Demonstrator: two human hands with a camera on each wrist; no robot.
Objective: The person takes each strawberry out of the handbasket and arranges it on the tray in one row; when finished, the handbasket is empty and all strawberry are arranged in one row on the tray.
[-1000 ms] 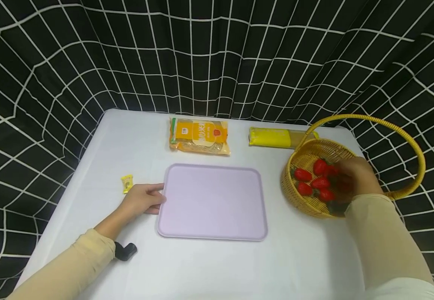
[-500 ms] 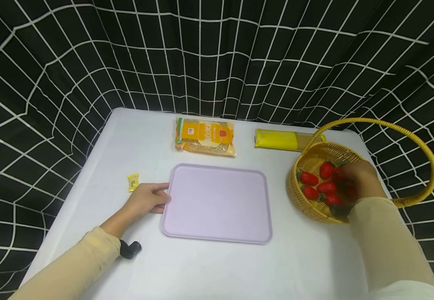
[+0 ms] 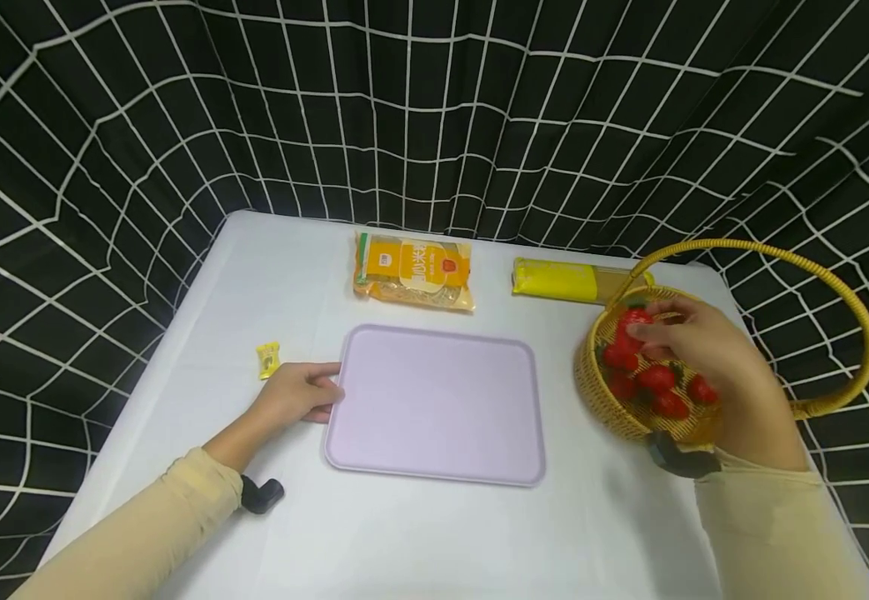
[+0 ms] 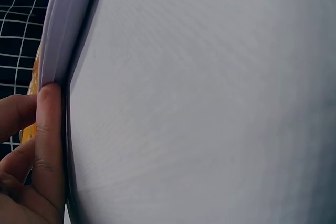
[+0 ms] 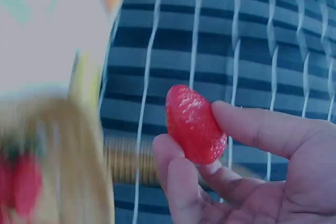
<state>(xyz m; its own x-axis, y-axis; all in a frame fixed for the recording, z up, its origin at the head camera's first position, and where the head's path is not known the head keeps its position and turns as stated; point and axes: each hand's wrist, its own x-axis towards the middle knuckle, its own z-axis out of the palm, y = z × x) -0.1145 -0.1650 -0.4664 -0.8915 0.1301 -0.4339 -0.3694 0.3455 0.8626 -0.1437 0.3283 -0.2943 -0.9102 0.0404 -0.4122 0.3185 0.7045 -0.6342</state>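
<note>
Between thumb and fingers, my right hand (image 3: 719,354) (image 5: 252,166) pinches a red strawberry (image 3: 632,323) (image 5: 190,121) above the left part of a wicker basket (image 3: 599,404). Several more strawberries (image 3: 657,378) lie inside the basket, partly hidden by the hand. At the left edge of a pale purple tray (image 3: 434,408) (image 4: 65,19), my left hand (image 3: 292,393) (image 4: 39,150) rests with its fingers fairly straight, touching the rim. The tray lies flat with nothing on it.
Behind the tray lies an orange food packet (image 3: 413,271); a yellow packet (image 3: 561,281) is behind the basket. A small yellow wrapped piece (image 3: 268,359) sits near the left hand. The basket's tall handle (image 3: 846,292) arches to the right. A dark grid curtain (image 3: 434,108) surrounds the table.
My right hand has risen from inside the basket and moved left, now with a strawberry in its fingers. My left hand stays at the tray's edge; the head view has shifted slightly.
</note>
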